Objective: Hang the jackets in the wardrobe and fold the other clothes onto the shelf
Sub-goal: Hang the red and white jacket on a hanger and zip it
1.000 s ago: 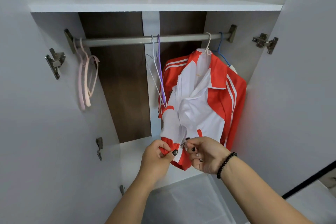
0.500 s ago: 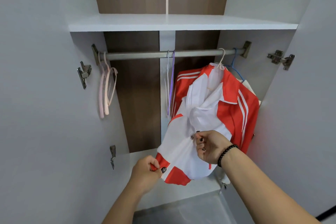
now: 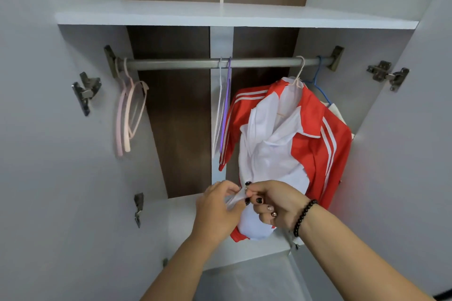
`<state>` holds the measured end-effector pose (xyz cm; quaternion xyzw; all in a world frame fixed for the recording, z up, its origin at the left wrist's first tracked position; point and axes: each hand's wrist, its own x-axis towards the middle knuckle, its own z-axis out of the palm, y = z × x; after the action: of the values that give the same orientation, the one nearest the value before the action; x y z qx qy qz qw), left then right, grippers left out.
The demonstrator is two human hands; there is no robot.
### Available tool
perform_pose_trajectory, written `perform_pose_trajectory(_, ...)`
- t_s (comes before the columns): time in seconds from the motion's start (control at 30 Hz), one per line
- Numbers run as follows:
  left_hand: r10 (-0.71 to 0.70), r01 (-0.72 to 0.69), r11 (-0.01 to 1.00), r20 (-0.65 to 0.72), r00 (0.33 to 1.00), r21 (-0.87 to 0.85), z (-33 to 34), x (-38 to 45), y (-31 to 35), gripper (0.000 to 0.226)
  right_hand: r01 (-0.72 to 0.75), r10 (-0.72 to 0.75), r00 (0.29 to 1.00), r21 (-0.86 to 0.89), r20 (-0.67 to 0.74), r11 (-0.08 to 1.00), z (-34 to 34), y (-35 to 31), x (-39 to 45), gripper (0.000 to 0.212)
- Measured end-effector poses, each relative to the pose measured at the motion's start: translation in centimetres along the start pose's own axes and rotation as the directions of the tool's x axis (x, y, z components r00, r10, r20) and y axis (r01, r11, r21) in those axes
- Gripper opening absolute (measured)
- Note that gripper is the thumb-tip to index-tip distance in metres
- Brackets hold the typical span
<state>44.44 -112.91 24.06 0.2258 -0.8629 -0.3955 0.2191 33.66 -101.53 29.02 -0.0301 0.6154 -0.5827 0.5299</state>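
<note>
A red and white jacket (image 3: 303,134) hangs on a pale hanger (image 3: 299,73) from the metal rail (image 3: 186,64) at the right of the open wardrobe. Both hands meet at its lower front. My left hand (image 3: 217,210) pinches the white fabric edge of the jacket. My right hand (image 3: 274,203), with a black bead bracelet on the wrist, grips the facing edge, fingers curled. The jacket's red hem hangs just below the hands.
Pink hangers (image 3: 127,115) hang at the rail's left end, a white and a purple hanger (image 3: 223,110) at its middle, a blue hanger (image 3: 318,80) behind the jacket. A white shelf (image 3: 171,16) runs above the rail. Door hinges (image 3: 85,91) stick out at both sides.
My left hand has come up from the red hem to meet the right hand at the jacket's front. The view has tilted upward.
</note>
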Motion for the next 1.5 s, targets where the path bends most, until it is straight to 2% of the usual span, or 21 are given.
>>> perform_pose_trajectory(0.03, 0.014, -0.014, 1.0, 0.003, 1.0, -0.022, 0.8, 0.5, 0.4, 0.01, -0.014, 0.014, 1.0, 0.015, 0.009, 1.0, -0.6, -0.2, 0.2, 0.027)
perform_pose_trajectory(0.1, 0.003, -0.002, 0.999, 0.029, 1.0, -0.038, 2.3, 1.4, 0.4, 0.019, -0.038, 0.038, 0.999, 0.066, 0.005, 0.997, -2.1, -0.7, 0.7, 0.028)
perform_pose_trajectory(0.2, -0.009, 0.007, 1.0, 0.069, 0.998, 0.029, 4.3, 3.0, -0.5, 0.032, -0.099, 0.104, 0.994, 0.112, -0.039, 0.989, -3.9, -1.1, 2.6, 0.027)
perform_pose_trajectory(0.33, -0.086, 0.073, 0.992, 0.121, 0.989, 0.103, 5.9, 5.3, -1.8, 0.037, -0.193, 0.201, 0.977, 0.12, -0.064, 0.974, -5.1, -2.0, 6.0, 0.03)
perform_pose_trajectory(0.53, -0.162, 0.158, 0.984, 0.044, 0.986, 0.086, 7.2, 7.9, -3.2, 0.041, -0.215, 0.222, 0.974, 0.134, -0.036, 0.967, -6.6, -5.5, 9.7, 0.034)
perform_pose_trajectory(0.87, -0.205, 0.205, 0.976, -0.011, 0.979, 0.068, 9.1, 11.0, -3.9, 0.039, -0.25, 0.254, 0.967, 0.154, -0.005, 0.956, -9.4, -8.6, 12.7, 0.035)
perform_pose_trajectory(1.0, -0.206, 0.207, 0.975, -0.015, 0.978, 0.077, 9.7, 11.3, -4.2, 0.037, -0.27, 0.277, 0.961, 0.245, 0.007, 0.931, -10.3, -8.6, 14.1, 0.046)
perform_pose_trajectory(1.2, -0.264, 0.27, 0.952, -0.056, 0.963, 0.147, 10.5, 10.3, -4.7, 0.038, -0.33, 0.356, 0.934, 0.464, 0.033, 0.822, -10.1, -5.7, 16.5, 0.037)
perform_pose_trajectory(1.3, -0.333, 0.342, 0.931, -0.087, 0.939, 0.129, 10.7, 9.1, -5.5, 0.036, -0.378, 0.403, 0.913, 0.508, 0.066, 0.774, -9.6, -4.6, 17.8, 0.033)
perform_pose_trajectory(1.4, -0.377, 0.393, 0.91, -0.124, 0.918, 0.136, 10.1, 8.6, -6.2, 0.035, -0.39, 0.394, 0.914, 0.467, 0.093, 0.794, -8.8, -4.9, 18.3, 0.031)
perform_pose_trajectory(1.5, -0.373, 0.387, 0.92, -0.16, 0.914, 0.062, 9.5, 8.5, -6.2, 0.034, -0.333, 0.327, 0.941, 0.399, 0.087, 0.854, -8.0, -5.0, 17.6, 0.033)
